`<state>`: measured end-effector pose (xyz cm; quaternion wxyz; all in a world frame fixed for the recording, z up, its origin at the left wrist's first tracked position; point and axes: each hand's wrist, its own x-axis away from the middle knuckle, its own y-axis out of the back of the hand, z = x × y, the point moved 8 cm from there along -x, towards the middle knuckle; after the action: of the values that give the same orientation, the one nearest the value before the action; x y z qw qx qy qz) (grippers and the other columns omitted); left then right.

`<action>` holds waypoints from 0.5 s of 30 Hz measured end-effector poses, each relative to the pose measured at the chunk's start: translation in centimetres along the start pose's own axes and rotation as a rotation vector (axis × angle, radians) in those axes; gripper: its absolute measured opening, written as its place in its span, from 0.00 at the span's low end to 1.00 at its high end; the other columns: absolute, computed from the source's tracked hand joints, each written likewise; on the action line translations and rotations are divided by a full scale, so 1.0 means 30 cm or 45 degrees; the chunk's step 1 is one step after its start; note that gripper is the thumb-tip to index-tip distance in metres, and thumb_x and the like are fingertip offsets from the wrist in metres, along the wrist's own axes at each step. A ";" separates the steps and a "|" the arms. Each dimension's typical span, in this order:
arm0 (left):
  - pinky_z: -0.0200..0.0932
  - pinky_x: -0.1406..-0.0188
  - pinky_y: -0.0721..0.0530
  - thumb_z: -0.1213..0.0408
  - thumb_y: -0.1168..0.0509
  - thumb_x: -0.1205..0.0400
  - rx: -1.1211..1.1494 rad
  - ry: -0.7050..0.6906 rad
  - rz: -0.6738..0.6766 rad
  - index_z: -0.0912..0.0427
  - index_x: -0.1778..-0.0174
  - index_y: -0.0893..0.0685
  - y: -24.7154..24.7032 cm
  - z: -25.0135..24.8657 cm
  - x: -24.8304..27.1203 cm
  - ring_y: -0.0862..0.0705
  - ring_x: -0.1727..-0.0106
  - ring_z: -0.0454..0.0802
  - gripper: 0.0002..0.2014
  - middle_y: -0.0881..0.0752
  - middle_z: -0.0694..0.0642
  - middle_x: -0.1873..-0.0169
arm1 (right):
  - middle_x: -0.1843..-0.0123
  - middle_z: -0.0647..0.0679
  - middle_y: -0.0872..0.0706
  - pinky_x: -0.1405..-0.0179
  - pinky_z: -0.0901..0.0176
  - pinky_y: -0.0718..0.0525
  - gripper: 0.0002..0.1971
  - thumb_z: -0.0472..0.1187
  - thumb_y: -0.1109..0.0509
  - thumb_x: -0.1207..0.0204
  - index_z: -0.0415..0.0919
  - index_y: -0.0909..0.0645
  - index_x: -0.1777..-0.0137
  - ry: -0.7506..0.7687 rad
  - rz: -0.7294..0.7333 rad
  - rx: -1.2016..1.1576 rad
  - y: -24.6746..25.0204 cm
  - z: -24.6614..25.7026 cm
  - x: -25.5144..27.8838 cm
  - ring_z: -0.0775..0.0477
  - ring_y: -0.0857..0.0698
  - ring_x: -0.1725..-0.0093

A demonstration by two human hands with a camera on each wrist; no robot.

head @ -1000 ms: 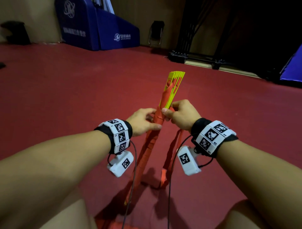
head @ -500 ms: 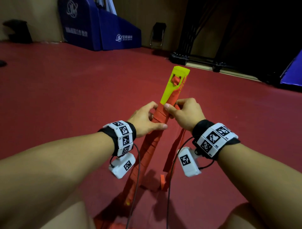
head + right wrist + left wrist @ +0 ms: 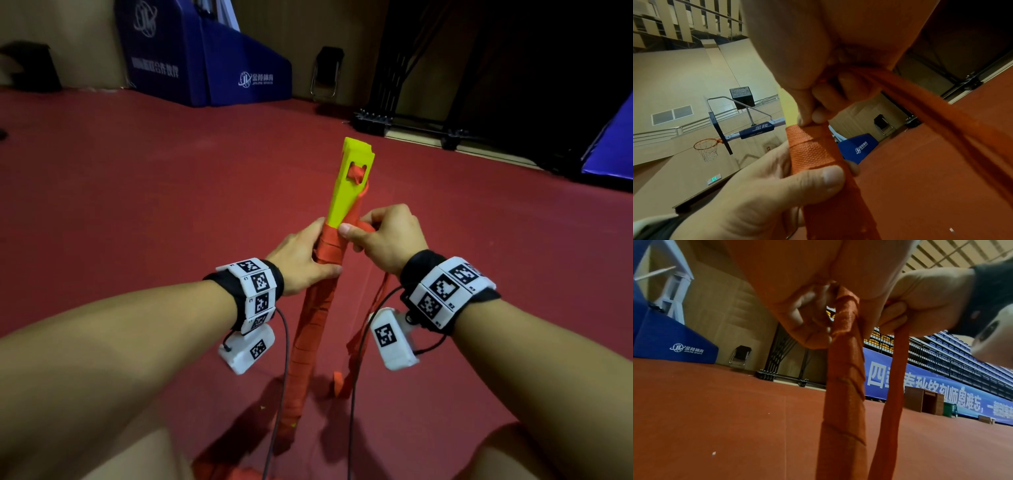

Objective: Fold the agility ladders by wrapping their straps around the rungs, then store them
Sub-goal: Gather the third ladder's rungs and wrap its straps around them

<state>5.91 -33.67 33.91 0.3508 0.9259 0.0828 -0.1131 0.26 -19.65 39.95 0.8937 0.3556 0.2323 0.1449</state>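
Over the red floor [image 3: 137, 205], dead centre in the head view, I've got the rung bundle [image 3: 352, 178] standing up on a slant, yellow top end poking out above both hands. Lower part of it is wound in orange strap [image 3: 308, 342], turn after turn, right down toward the floor between my knees.

Left hand [image 3: 301, 260]: grip is wrapped round the wound section just below the yellow, thumb lying across the front. Left wrist cam confirms, fingers curled round the bundle.

Right hand [image 3: 387, 240]: grip clamped on the free run of strap, thumb and fingers pinching it right beside the bundle, at the top edge of the wraps. Right wrist cam shows the pinch close up, w/ the webbing running off past the palm.

Loose strap tail [image 3: 356, 342] hangs from the right hand, drops to the floor just beside the bundle. A bit of orange knot shows thru the slot in the yellow end.

Bkgd: blue pads [image 3: 205, 61] by the far wall, folding chair [image 3: 325, 72] next to them, dark metal rack [image 3: 411, 102] to the right. Basketball hoop [image 3: 707, 147] in the right wrist view.
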 end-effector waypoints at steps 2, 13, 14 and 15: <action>0.58 0.48 0.14 0.49 0.26 0.28 -0.059 -0.002 -0.016 0.42 0.33 0.26 0.001 -0.004 0.003 0.13 0.53 0.53 0.28 0.12 0.49 0.53 | 0.79 0.54 0.17 0.69 0.60 0.24 0.20 0.55 0.21 0.27 0.42 0.15 0.73 0.000 -0.022 -0.008 0.006 0.003 0.002 0.55 0.18 0.73; 0.47 0.58 0.20 0.52 0.23 0.26 -0.169 0.048 -0.185 0.41 0.37 0.25 0.038 -0.017 0.010 0.13 0.55 0.54 0.24 0.14 0.42 0.62 | 0.71 0.44 0.16 0.72 0.53 0.26 0.30 0.67 0.28 0.28 0.37 0.16 0.67 0.045 -0.104 -0.014 -0.012 0.061 0.008 0.44 0.17 0.67; 0.48 0.62 0.22 0.52 0.22 0.28 -0.108 0.067 -0.169 0.43 0.45 0.26 0.038 -0.013 0.011 0.15 0.61 0.51 0.22 0.16 0.41 0.68 | 0.71 0.45 0.16 0.71 0.53 0.28 0.27 0.64 0.28 0.25 0.38 0.16 0.67 0.048 -0.087 -0.012 -0.013 0.061 0.005 0.43 0.18 0.66; 0.49 0.62 0.21 0.52 0.22 0.30 -0.030 0.086 -0.149 0.45 0.49 0.27 0.037 -0.007 0.010 0.16 0.64 0.50 0.22 0.17 0.41 0.71 | 0.71 0.45 0.18 0.69 0.53 0.29 0.25 0.61 0.29 0.23 0.39 0.15 0.66 0.057 -0.074 -0.009 -0.012 0.063 0.002 0.43 0.19 0.66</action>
<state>6.48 -34.31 34.69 0.3515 0.9185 0.1500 -0.1012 1.33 -20.95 40.88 0.8933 0.3421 0.2620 0.1277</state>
